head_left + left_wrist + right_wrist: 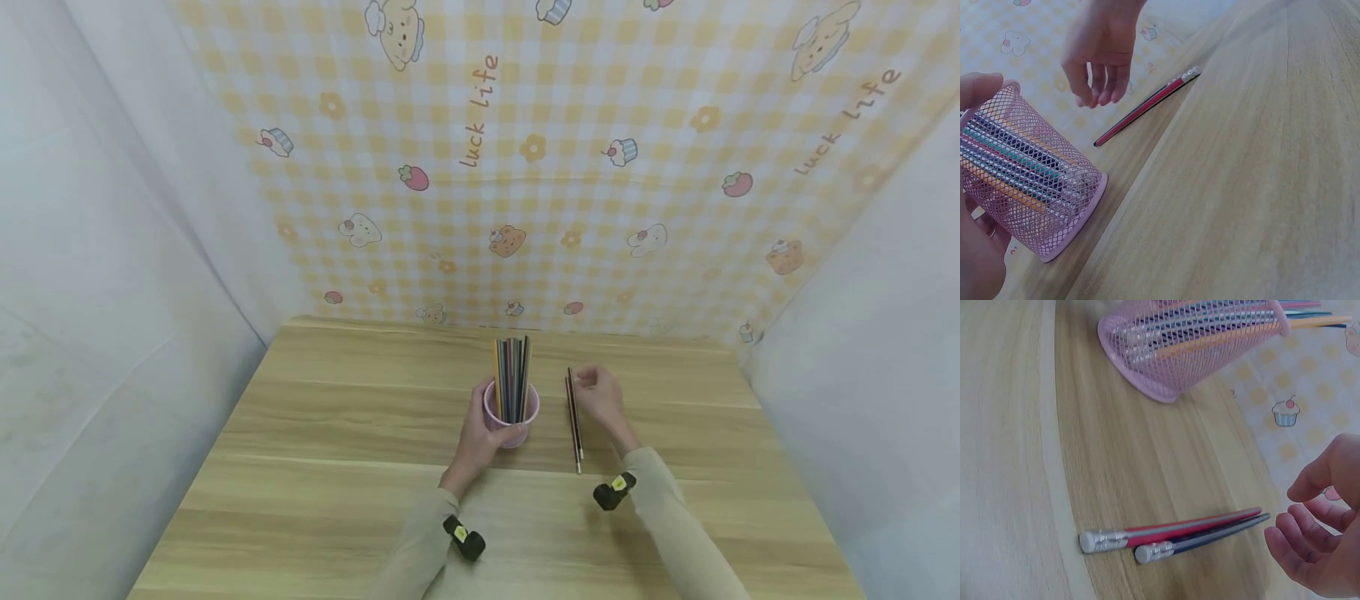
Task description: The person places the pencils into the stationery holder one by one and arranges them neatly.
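Observation:
A pink mesh pencil cup [1079, 181] stands upright on the table, and my left hand [477, 437] grips it around its side. Several pencils [512, 371] in many colours stand inside it, their tops above the rim. To the right of the cup, a red pencil [1166, 533] and a dark pencil [1213, 539] lie side by side, each with a white eraser in a silver band at the near end. My right hand [600, 398] hovers by their far ends, fingers loosely curled and holding nothing.
The wooden table [315, 433] reaches back to a yellow checked cloth [570, 192] with cartoon prints. White sheets [112, 250] hang at the left and right sides. A black wrist camera [615, 492] sits on each sleeve.

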A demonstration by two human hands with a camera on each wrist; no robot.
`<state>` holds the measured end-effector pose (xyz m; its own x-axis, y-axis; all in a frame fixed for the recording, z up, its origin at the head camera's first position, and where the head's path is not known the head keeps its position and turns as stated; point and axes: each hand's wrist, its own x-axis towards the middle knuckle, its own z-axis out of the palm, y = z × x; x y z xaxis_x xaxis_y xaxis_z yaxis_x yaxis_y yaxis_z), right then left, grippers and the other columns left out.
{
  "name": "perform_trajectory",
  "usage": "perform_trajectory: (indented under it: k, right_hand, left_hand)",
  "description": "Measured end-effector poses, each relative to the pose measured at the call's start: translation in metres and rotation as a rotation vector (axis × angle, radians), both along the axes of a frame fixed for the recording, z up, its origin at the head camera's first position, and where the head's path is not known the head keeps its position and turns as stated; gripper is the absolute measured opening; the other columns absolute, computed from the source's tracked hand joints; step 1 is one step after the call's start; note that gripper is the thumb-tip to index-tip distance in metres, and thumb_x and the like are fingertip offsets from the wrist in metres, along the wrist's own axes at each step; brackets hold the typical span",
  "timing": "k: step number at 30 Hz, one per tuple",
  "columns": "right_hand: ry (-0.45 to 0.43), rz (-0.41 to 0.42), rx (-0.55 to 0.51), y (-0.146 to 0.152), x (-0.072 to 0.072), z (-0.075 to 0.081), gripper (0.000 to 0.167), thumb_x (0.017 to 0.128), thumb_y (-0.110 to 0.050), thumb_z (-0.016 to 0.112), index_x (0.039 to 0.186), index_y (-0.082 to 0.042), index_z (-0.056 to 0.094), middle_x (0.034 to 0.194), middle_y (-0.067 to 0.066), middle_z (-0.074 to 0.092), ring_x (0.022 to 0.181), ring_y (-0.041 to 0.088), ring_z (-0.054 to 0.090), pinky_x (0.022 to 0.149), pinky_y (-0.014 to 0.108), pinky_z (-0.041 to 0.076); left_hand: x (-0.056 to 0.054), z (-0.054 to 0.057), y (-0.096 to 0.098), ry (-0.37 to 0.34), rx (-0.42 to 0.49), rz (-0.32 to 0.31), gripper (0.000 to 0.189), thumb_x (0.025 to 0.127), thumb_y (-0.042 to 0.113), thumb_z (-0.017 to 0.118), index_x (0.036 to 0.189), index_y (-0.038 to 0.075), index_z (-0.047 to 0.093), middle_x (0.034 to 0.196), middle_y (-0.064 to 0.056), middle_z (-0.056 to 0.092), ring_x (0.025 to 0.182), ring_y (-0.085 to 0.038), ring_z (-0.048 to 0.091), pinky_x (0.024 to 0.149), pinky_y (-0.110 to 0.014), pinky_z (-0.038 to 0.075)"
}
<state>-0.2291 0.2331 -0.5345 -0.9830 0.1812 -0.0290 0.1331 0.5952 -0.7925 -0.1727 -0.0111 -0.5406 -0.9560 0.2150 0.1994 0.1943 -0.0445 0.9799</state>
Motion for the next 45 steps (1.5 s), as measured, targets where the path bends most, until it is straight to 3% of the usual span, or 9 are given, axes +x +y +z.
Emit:
perform_trajectory:
  k: [15, 21, 28, 35, 41, 45]
  right_hand:
    - [-0.035, 0.033, 0.11, 0.008, -0.001, -0.023, 0.03, 0.083, 0.0, 0.065, 0.111, 0.007, 0.059, 0.103, 0.024, 0.068, 0.094, 0.036, 0.065, 0.079, 0.041, 0.057]
    - [-0.09, 0.045, 0.187, 0.006, -0.002, -0.02, 0.034, 0.079, -0.001, 0.063, 0.112, 0.006, 0.058, 0.104, 0.022, 0.066, 0.091, 0.032, 0.064, 0.076, 0.04, 0.056]
    - [-0.142, 0.071, 0.265, 0.003, -0.002, -0.012, 0.036, 0.076, -0.004, 0.066, 0.11, 0.007, 0.056, 0.095, 0.021, 0.065, 0.077, 0.027, 0.059, 0.06, 0.031, 0.049]
    - [-0.19, 0.133, 0.33, 0.008, -0.004, -0.009, 0.036, 0.079, -0.008, 0.066, 0.11, 0.008, 0.058, 0.099, 0.022, 0.066, 0.082, 0.03, 0.061, 0.067, 0.037, 0.054]
    - [-0.242, 0.15, 0.344, 0.012, -0.004, -0.006, 0.034, 0.083, -0.013, 0.068, 0.109, 0.006, 0.057, 0.097, 0.019, 0.065, 0.079, 0.026, 0.06, 0.061, 0.03, 0.051]
    - [-0.262, 0.142, 0.294, 0.015, -0.003, -0.004, 0.036, 0.085, -0.016, 0.07, 0.11, 0.005, 0.056, 0.098, 0.018, 0.063, 0.079, 0.025, 0.06, 0.061, 0.029, 0.05]
  left_hand:
    - [0.001, -0.001, 0.0, 0.0, -0.012, 0.003, 0.092, 0.078, 0.004, 0.083, 0.153, -0.002, 0.029, 0.155, -0.023, 0.041, 0.141, -0.04, 0.043, 0.122, -0.054, 0.032]
    - [0.002, 0.001, 0.001, 0.001, -0.011, 0.002, 0.092, 0.079, 0.004, 0.083, 0.153, -0.002, 0.029, 0.155, -0.024, 0.041, 0.141, -0.04, 0.043, 0.123, -0.053, 0.031]
    - [0.002, 0.001, 0.001, -0.016, -0.01, -0.002, 0.093, 0.078, 0.004, 0.082, 0.154, -0.002, 0.028, 0.155, -0.023, 0.04, 0.142, -0.039, 0.042, 0.123, -0.054, 0.03]
    - [0.002, 0.002, 0.001, -0.013, -0.013, 0.004, 0.092, 0.079, 0.006, 0.082, 0.154, -0.001, 0.029, 0.155, -0.023, 0.04, 0.141, -0.039, 0.042, 0.123, -0.054, 0.03]
    - [0.002, 0.004, 0.0, -0.007, -0.012, 0.006, 0.092, 0.079, 0.006, 0.082, 0.153, -0.003, 0.028, 0.155, -0.025, 0.04, 0.141, -0.042, 0.042, 0.122, -0.057, 0.029]
    - [0.002, 0.004, -0.001, -0.008, -0.011, 0.001, 0.092, 0.079, 0.005, 0.082, 0.153, -0.003, 0.028, 0.155, -0.025, 0.04, 0.141, -0.042, 0.042, 0.122, -0.057, 0.029]
